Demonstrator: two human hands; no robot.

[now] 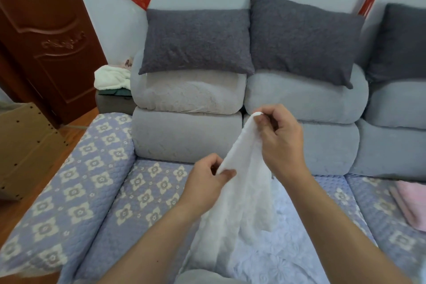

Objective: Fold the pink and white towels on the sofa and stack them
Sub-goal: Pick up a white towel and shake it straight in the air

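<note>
Soft white textured towel [239,193] held above the lilac flower-patterned quilted sofa seat [143,191]; right hand [280,138] pinches its top corner between thumb and fingers; left hand [207,181] grips an edge lower down, fingers curled; folded pale pink towel [409,203] lies on the seat at far right, well apart

Both hands up over the sofa [96,182] seat: right hand [280,139] above, left hand [207,182] below-left, one towel [239,203] hanging between; another towel [410,205] lies far right; cushions [198,41] behind.
</note>
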